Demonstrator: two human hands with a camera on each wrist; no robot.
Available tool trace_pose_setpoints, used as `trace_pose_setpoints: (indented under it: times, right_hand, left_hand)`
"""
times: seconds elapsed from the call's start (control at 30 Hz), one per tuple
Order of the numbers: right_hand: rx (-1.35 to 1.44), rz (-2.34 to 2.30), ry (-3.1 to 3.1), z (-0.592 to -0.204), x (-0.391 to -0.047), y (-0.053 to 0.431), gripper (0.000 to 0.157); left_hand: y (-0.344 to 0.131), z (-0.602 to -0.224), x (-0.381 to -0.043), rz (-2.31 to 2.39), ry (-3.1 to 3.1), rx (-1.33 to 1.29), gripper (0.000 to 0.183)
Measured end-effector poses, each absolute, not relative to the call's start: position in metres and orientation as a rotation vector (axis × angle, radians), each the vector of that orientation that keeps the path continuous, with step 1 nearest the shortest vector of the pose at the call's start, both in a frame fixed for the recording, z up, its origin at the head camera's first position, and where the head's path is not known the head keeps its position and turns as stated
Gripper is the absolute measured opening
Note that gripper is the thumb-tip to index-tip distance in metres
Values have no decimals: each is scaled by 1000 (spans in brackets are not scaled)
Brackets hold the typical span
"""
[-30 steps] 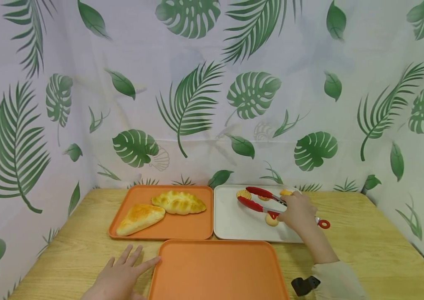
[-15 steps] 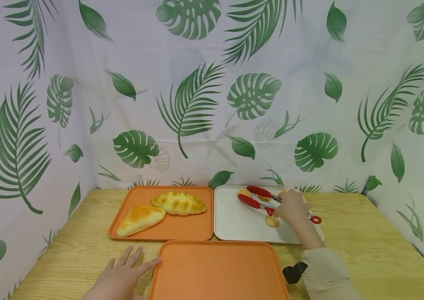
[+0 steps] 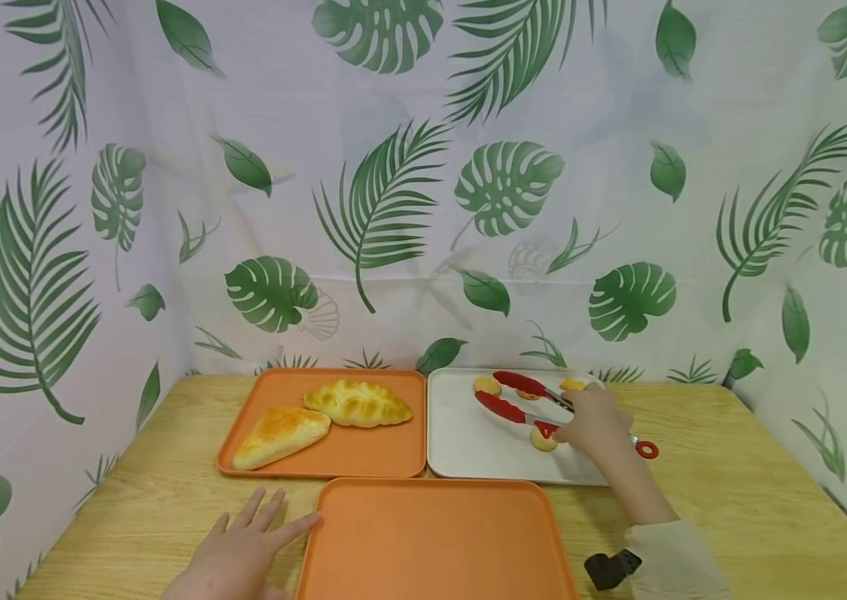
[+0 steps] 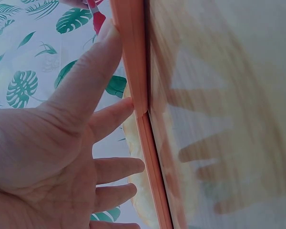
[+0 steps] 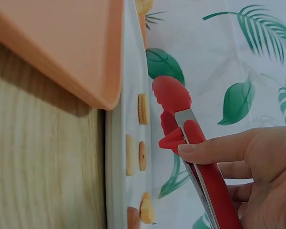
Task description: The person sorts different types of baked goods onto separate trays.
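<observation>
My right hand (image 3: pixel 598 425) grips a pair of red-tipped metal tongs (image 3: pixel 500 407) above the white tray (image 3: pixel 461 454). The tongs' arms are spread, with nothing between the tips; in the right wrist view the tongs (image 5: pixel 214 191) hang clear of the tray. Below them lie a round biscuit (image 3: pixel 487 384), another biscuit (image 3: pixel 543 441) and a small yellow-orange piece (image 3: pixel 572 384); a further biscuit is partly covered by the upper tong arm. My left hand (image 3: pixel 236 550) has its fingers spread, its thumb touching the left edge of the front orange tray (image 3: pixel 438 542).
On the back-left orange tray (image 3: pixel 386 462) rest a triangular pastry (image 3: pixel 281 437) and a braided bread (image 3: pixel 358 404). The trays stand edge to edge on a wooden table (image 3: pixel 739 467). A leaf-patterned cloth (image 3: pixel 408 250) rises behind and at both sides.
The right hand with the tongs shifted slightly left half a second ago and is now back to the right. The left hand stays in place.
</observation>
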State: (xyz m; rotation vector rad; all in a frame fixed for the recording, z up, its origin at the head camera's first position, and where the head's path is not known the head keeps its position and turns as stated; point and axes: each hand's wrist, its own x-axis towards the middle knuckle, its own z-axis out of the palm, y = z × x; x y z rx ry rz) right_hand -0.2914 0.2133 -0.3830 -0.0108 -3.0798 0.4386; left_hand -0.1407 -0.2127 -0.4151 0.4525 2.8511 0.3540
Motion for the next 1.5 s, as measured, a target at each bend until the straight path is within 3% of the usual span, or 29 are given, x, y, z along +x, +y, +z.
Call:
trace_pose_setpoints:
  times: [0.33, 0.8, 1.03, 1.33, 1.5]
  right_hand:
    - [257, 406, -3019, -364, -241, 221, 64]
    - [493, 393, -3013, -367, -187, 244, 64]
    - [627, 470, -3093, -366, -175, 261, 60]
    - [1161, 497, -2910, -372, -174, 281, 57]
    - [1319, 521, -2882, -373, -171, 283, 54]
  left_hand:
    - [-212, -414, -140, 356, 2849, 430, 87]
    - [-211, -412, -139, 349, 2859, 430, 88]
    - [-211, -412, -139, 349, 2854, 424, 89]
    - [-212, -414, -141, 336, 2853, 432, 88]
    - [-212, -415, -141, 333, 2851, 442, 87]
